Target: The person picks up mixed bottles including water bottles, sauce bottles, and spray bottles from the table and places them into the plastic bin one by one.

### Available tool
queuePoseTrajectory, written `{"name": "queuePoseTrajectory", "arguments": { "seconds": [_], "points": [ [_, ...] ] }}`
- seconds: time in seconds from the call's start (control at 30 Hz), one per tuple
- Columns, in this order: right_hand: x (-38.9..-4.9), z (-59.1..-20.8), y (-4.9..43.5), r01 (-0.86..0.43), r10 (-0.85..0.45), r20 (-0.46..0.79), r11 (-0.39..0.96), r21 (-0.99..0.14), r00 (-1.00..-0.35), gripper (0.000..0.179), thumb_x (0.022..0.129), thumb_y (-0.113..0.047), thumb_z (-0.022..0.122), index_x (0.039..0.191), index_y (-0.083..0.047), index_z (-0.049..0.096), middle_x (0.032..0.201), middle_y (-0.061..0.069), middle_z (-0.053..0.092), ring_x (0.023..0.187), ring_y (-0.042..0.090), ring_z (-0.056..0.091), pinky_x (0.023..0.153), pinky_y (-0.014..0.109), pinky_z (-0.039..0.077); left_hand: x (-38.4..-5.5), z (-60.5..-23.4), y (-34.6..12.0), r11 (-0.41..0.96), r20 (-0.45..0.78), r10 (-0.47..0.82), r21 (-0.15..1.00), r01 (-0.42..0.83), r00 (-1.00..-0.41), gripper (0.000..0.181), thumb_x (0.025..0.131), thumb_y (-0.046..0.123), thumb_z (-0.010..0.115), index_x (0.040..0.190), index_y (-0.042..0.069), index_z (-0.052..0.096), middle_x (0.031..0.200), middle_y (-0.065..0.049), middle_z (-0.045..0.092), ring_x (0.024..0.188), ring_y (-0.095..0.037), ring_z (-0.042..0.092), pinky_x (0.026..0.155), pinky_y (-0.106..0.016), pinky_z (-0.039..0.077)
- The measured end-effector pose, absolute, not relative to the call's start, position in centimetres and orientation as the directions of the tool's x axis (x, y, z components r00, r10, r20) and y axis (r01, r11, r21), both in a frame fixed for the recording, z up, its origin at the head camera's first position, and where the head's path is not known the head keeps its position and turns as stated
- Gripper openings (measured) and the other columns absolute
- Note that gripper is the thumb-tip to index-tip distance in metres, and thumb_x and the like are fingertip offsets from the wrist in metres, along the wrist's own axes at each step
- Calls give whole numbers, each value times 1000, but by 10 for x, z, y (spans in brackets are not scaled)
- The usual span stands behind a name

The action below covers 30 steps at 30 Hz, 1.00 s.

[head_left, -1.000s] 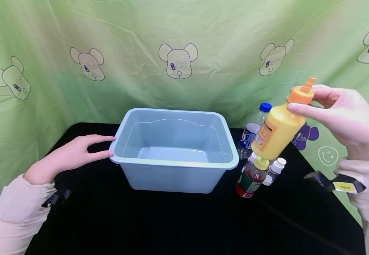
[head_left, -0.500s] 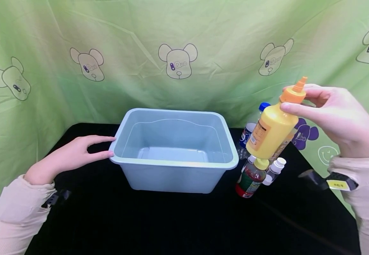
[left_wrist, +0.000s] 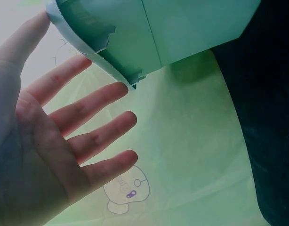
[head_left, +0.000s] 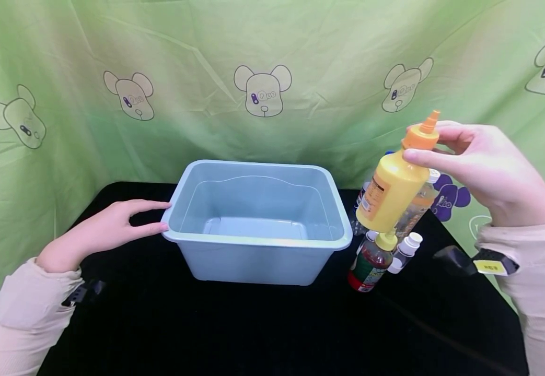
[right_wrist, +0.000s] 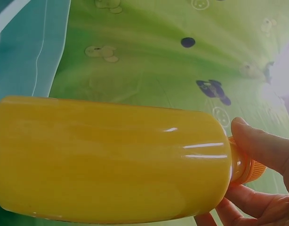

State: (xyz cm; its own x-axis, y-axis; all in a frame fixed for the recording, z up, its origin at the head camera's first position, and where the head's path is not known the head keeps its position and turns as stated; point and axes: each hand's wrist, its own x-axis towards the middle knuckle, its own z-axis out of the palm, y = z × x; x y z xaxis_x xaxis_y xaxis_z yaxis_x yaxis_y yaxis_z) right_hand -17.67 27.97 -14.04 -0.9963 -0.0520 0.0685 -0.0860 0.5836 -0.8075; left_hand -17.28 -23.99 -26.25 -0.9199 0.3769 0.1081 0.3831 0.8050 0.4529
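A yellow squeeze bottle [head_left: 393,185] with an orange nozzle cap hangs tilted above the group of bottles. My right hand [head_left: 488,167] pinches it at the neck; in the right wrist view the bottle's body [right_wrist: 111,160] fills the lower half, thumb and fingers around the neck. My left hand [head_left: 112,227] touches the left rim of a light blue plastic bin [head_left: 253,261]. Its fingers are spread and nearly straight, tips at the rim [left_wrist: 71,40] in the left wrist view. Inside the bin only the bare floor shows.
Right of the bin stand a red bottle [head_left: 371,266] with a yellow cap, a small white-capped bottle [head_left: 408,250], a clear white-capped bottle [head_left: 415,209] and a blue-labelled bottle [head_left: 358,224], partly hidden. A green printed curtain [head_left: 263,136] hangs behind the black tabletop [head_left: 253,329].
My right hand has carried the yellow squeeze bottle leftward toward the bin, uncovering the clear white-capped bottle and covering more of the blue-capped one. The left hand and bin have stayed put.
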Motion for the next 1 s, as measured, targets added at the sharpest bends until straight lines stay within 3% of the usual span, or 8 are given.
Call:
{"name": "queuePoseTrajectory", "arguments": {
  "seconds": [0.23,0.67,0.73,0.83,0.9,1.0],
  "points": [
    [-179,-138,275,-86,-72,53,605,-792,-996,35,88,-26,65,122,-32,58,110,-26,61,105,-2,49,73,16,45,-173,-261,-239,799,112,384,456,391,-917,51,88,43,61,132,18,54,133,-12,56,127,-31,47,100,-53,40],
    [-190,-139,264,-158,-120,108,582,-798,-987,37,86,-22,67,123,-23,60,114,-19,60,117,1,42,80,9,40,-173,-260,-238,800,105,385,457,388,-917,52,88,43,61,133,18,53,134,-13,55,127,-32,46,100,-53,40],
    [-191,-139,262,-151,-120,100,581,-800,-988,39,86,-24,67,124,-23,59,119,-19,57,123,3,39,92,12,38,-173,-260,-238,800,105,383,458,387,-918,52,88,43,61,133,18,53,134,-13,55,127,-32,47,100,-53,40],
    [-192,-140,259,-139,-114,90,576,-805,-989,41,86,-26,68,125,-23,58,122,-20,55,129,5,33,112,27,26,-173,-260,-238,799,111,382,458,389,-917,51,88,42,61,132,17,54,133,-12,55,127,-32,47,100,-52,40],
    [-193,-140,256,-133,-113,83,569,-812,-990,41,86,-27,68,126,-24,58,123,-20,54,132,5,30,117,35,17,-172,-260,-238,798,118,383,457,393,-916,51,88,42,62,132,17,54,133,-11,56,127,-31,47,100,-52,40],
    [-194,-140,254,-137,-119,83,572,-809,-989,39,86,-27,68,124,-25,59,121,-20,55,128,5,33,114,33,22,-173,-260,-238,793,134,389,455,405,-911,50,88,41,62,131,17,55,132,-11,57,127,-30,48,101,-51,40]
  ]
}}
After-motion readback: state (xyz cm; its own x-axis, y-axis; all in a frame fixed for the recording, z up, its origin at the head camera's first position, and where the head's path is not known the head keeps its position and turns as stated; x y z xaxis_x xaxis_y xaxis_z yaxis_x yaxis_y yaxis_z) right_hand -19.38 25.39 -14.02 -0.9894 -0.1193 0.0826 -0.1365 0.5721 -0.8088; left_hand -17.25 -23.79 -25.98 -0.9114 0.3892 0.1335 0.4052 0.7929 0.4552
